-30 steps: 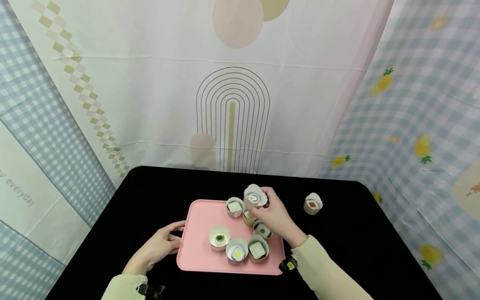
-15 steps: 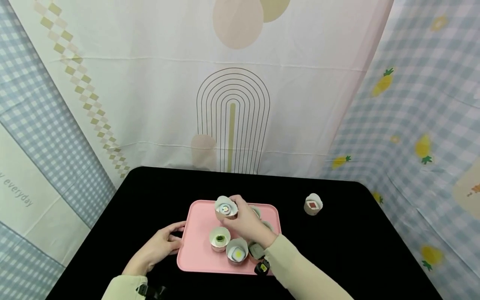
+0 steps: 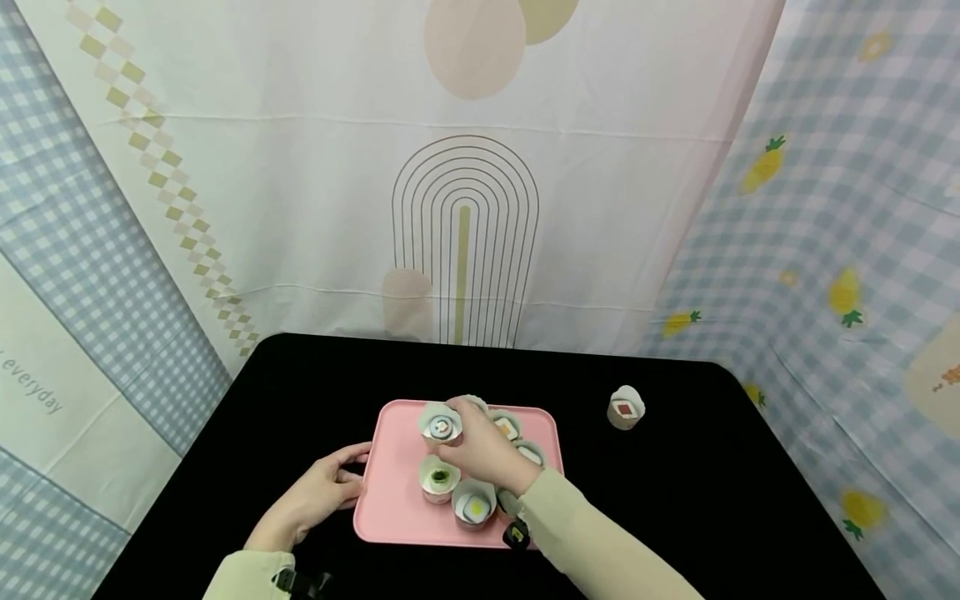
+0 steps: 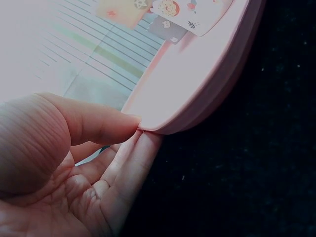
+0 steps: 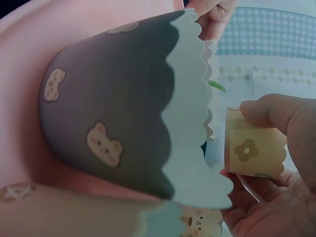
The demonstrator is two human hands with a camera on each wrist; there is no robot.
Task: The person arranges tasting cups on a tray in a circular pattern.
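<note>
Between thumb and fingers, my right hand (image 3: 483, 450) holds a paper baking cup (image 3: 441, 427) over the left back part of a pink tray (image 3: 393, 512). A small pale blue and white piece shows inside this cup; its yellowish wall with a flower print (image 5: 247, 148) appears in the right wrist view. My left hand (image 3: 324, 487) pinches the tray's left rim, thumb above and fingers under it in the left wrist view. Just in front of the held cup stands a cup with a green-centred piece (image 3: 439, 480). Beside that is a cup with a yellow-dotted piece (image 3: 473, 506).
Several more cups stand on the tray's right side, partly hidden by my right hand and sleeve. A cup with a dark red square piece (image 3: 625, 408) stands alone on the black table (image 3: 697, 467). Close to the right wrist camera is a dark bear-print cup (image 5: 113, 103).
My right hand has carried its cup leftward and lower, from above the tray's back right to its left back part. The left hand has stayed on the tray rim.
</note>
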